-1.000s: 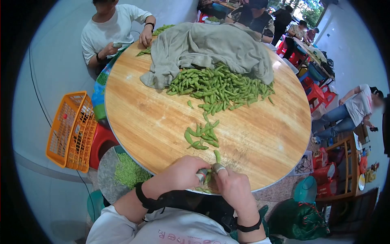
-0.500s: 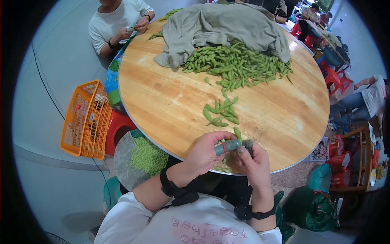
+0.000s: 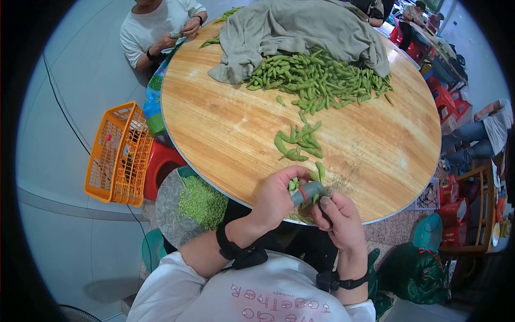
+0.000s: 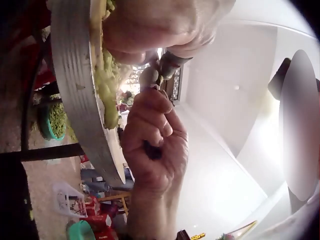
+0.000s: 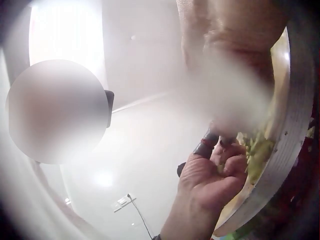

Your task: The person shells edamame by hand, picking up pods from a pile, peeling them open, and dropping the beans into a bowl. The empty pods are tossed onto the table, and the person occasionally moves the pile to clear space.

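Both hands meet over the near edge of the round wooden table [image 3: 236, 134]. The left hand [image 3: 273, 201], its thumb in a grey sleeve with a red band, has its fingers curled round green pods [image 3: 321, 170]. Close against it, the right hand [image 3: 342, 217] is curled, with something dark between thumb and fingers. In the left wrist view the right hand [image 4: 155, 135] shows bent fingers meeting the left's covered thumb. The right wrist view shows the left hand [image 5: 207, 180]; haze hides part of the right. Several pods [image 3: 300, 142] lie beyond the hands.
A large pod heap [image 3: 322, 80] lies under a grey cloth [image 3: 300, 29] at the table's far side. Shelled beans [image 3: 201, 204] fill part of a container at lower left, near an orange crate [image 3: 115, 155] and red stool [image 3: 158, 163]. Another person [image 3: 158, 32] sits at upper left.
The head view has shifted, so the table appears higher and further right. The hands have turned; the right thumb has moved slightly away from the left's covered thumb.
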The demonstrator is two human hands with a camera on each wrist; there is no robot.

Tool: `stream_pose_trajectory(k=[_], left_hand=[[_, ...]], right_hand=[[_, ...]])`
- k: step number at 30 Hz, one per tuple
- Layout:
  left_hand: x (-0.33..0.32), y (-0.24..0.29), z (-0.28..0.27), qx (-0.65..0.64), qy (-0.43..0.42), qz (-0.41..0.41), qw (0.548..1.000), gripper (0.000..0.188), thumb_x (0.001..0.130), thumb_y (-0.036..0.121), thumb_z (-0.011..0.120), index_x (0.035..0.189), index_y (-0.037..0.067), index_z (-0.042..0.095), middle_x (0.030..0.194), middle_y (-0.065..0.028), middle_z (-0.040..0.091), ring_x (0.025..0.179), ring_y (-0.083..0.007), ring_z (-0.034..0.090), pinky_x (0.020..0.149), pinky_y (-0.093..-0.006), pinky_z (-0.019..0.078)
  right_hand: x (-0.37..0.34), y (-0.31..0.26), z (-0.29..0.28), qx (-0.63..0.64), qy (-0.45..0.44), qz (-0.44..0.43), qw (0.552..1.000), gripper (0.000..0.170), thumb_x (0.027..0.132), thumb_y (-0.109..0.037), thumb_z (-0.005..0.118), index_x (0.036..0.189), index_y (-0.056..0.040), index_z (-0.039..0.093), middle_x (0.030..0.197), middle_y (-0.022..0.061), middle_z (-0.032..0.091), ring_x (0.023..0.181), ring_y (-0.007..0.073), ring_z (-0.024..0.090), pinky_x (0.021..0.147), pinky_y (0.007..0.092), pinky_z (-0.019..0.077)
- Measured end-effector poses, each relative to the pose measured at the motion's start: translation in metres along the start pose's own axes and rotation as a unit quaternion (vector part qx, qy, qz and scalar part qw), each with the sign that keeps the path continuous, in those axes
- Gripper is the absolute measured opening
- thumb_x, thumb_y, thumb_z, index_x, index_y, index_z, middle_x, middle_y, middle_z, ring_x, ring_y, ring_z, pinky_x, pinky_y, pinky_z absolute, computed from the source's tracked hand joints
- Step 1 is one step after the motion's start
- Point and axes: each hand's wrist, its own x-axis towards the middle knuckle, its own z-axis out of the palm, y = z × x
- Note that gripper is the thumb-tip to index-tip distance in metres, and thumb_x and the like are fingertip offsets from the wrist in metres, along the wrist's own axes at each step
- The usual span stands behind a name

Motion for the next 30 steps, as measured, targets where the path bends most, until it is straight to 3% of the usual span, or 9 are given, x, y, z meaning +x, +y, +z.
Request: stream_pose_trajectory(k=[5,9,12,14,21,24,26,28,30], left_hand=[[0.002,-0.002,-0.016,-0.116,-0.177,-0.12,0.97,0.015,0.085,0.01,0.056,0.098,0.002,0.057,0.084,-0.0026,0.058,0.074,-0.0076,0.056,0.06,-0.0191,0.0447],[0.001,0.007,-0.015,-0.205,-0.187,-0.175,0.944,0.014,0.086,0.013,0.055,0.095,0.003,0.057,0.083,-0.0022,0.057,0.073,-0.0068,0.055,0.059,-0.019,0.0432],[0.001,-0.003,-0.011,-0.153,-0.127,-0.122,0.972,0.011,0.083,0.011,0.058,0.092,0.003,0.057,0.084,-0.001,0.057,0.074,-0.0058,0.054,0.061,-0.0192,0.0428],[0.003,-0.009,-0.005,0.096,-0.046,0.043,0.993,0.01,0.081,0.005,0.061,0.089,0.003,0.056,0.084,0.0009,0.057,0.073,-0.0043,0.052,0.063,-0.0186,0.042],[0.005,0.002,-0.019,0.08,-0.046,0.016,0.996,0.015,0.08,0.002,0.061,0.095,0.002,0.057,0.081,0.0024,0.056,0.07,-0.0039,0.05,0.062,-0.0177,0.0406],[0.002,0.005,-0.038,0.021,-0.041,-0.057,0.997,0.019,0.081,0.001,0.058,0.1,0.002,0.057,0.081,0.0,0.058,0.071,-0.0051,0.052,0.06,-0.0169,0.0405],[0.0,0.006,-0.046,-0.074,0.072,-0.096,0.99,0.022,0.081,0.0,0.054,0.103,0.001,0.057,0.082,-0.0023,0.059,0.069,-0.0062,0.052,0.057,-0.016,0.0398],[0.001,0.002,-0.056,-0.068,0.068,-0.033,0.995,0.023,0.081,-0.001,0.053,0.103,0.001,0.057,0.082,-0.0031,0.06,0.069,-0.0065,0.052,0.057,-0.016,0.0398],[0.002,0.003,-0.06,-0.062,0.063,0.032,0.996,0.023,0.081,-0.002,0.052,0.103,0.0,0.058,0.082,-0.004,0.06,0.069,-0.0068,0.053,0.056,-0.016,0.0398]], right_hand=[[-0.006,-0.007,0.009,0.134,0.0,0.07,0.989,0.013,0.092,-0.012,0.043,0.091,-0.0017,0.051,0.065,0.0011,0.049,0.049,0.0043,0.037,0.043,0.0169,0.0272],[-0.006,-0.006,0.007,0.202,-0.028,0.107,0.973,0.014,0.092,-0.012,0.043,0.093,-0.0013,0.051,0.066,0.0015,0.05,0.048,0.0044,0.036,0.043,0.0169,0.0281],[0.001,0.003,0.005,0.118,0.003,0.063,0.991,0.013,0.092,-0.012,0.046,0.094,-0.0011,0.053,0.064,0.0012,0.051,0.049,0.0037,0.038,0.044,0.0171,0.0302],[0.007,0.009,0.01,-0.271,0.119,-0.121,0.948,0.011,0.09,-0.011,0.049,0.093,-0.0025,0.055,0.062,-0.0007,0.051,0.051,0.0021,0.04,0.044,0.0165,0.03],[0.021,-0.001,0.014,-0.042,0.12,0.014,0.992,0.02,0.09,-0.015,0.051,0.074,-0.0042,0.055,0.058,-0.0037,0.049,0.048,0.0014,0.039,0.043,0.0169,0.0284],[0.029,0.001,0.021,-0.145,0.09,0.013,0.985,0.023,0.091,-0.017,0.051,0.071,-0.0042,0.052,0.057,-0.005,0.048,0.049,0.0008,0.039,0.043,0.0168,0.0285],[0.039,0.001,0.017,-0.231,0.074,-0.016,0.97,0.021,0.088,-0.017,0.054,0.072,-0.0033,0.053,0.055,0.0011,0.052,0.046,0.0104,0.048,0.043,0.0242,0.035],[0.054,-0.012,0.021,-0.561,0.19,-0.204,0.779,0.015,0.083,-0.016,0.058,0.077,-0.0019,0.055,0.058,0.0121,0.057,0.051,0.0271,0.056,0.048,0.036,0.0419],[0.066,-0.014,0.021,-0.617,0.193,-0.201,0.736,0.016,0.079,-0.015,0.06,0.086,-0.0018,0.056,0.063,0.0193,0.056,0.061,0.0368,0.057,0.054,0.0434,0.0437]])
